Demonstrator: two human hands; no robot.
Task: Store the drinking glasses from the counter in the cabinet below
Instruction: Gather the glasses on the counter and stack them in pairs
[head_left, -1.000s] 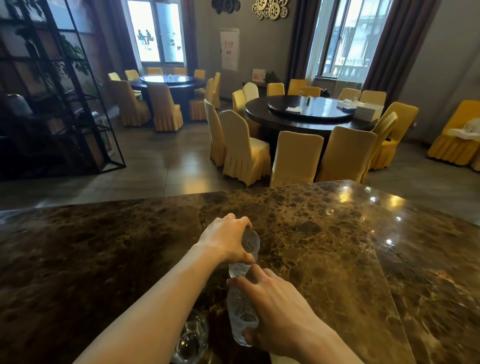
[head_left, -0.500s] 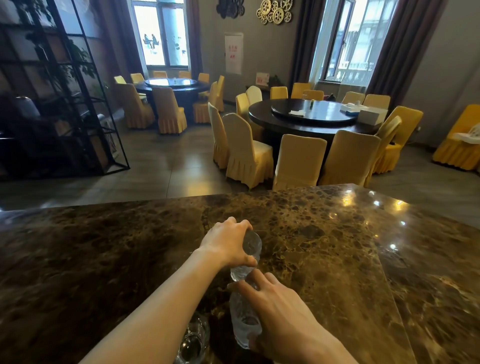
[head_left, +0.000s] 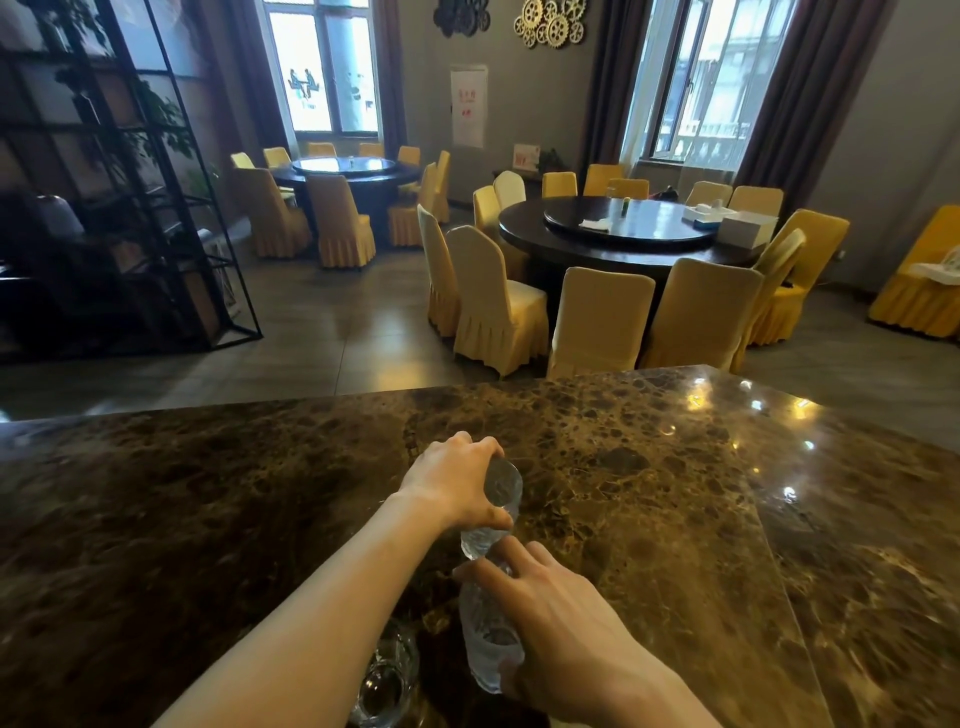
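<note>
We see left hand (head_left: 452, 488) curled over far clear ribbed drinking glass (head_left: 497, 506), gripping it above brown marble counter (head_left: 649, 519). Right hand (head_left: 561, 629) wraps near clear glass (head_left: 485, 642), fingers closed around it. Third clear round glass (head_left: 384, 680) stands on counter under left forearm.

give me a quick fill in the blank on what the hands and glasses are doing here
1. The left hand grips the far glass from ____.
2. The right hand holds the near glass, which is ____ the far one.
3. A third glass stands on the ____ counter, held by no hand.
4. The chairs wear ____ covers.

Missing words: above; nearer the camera than; marble; yellow
</note>
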